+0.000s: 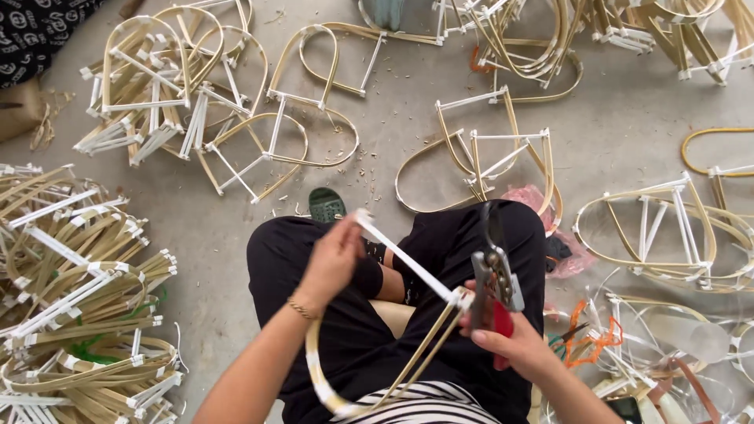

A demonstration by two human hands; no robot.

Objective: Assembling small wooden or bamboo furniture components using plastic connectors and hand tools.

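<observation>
My left hand (334,255) grips the upper end of a white crossbar stick on a bent bamboo frame (408,345) that rests over my lap. The frame's curved strips run down toward my striped top. My right hand (514,341) holds red-handled pliers (495,271), jaws pointing up, close to the crossbar's lower joint where the bamboo strips meet it. A thin bracelet sits on my left wrist. I sit on the concrete floor in black trousers.
A tall stack of finished bamboo frames (75,283) lies at my left. Loose frames (196,102) are scattered across the floor ahead and to the right (667,228). A green sandal (326,204) lies by my knee. Orange ties (589,338) and pink plastic sit right.
</observation>
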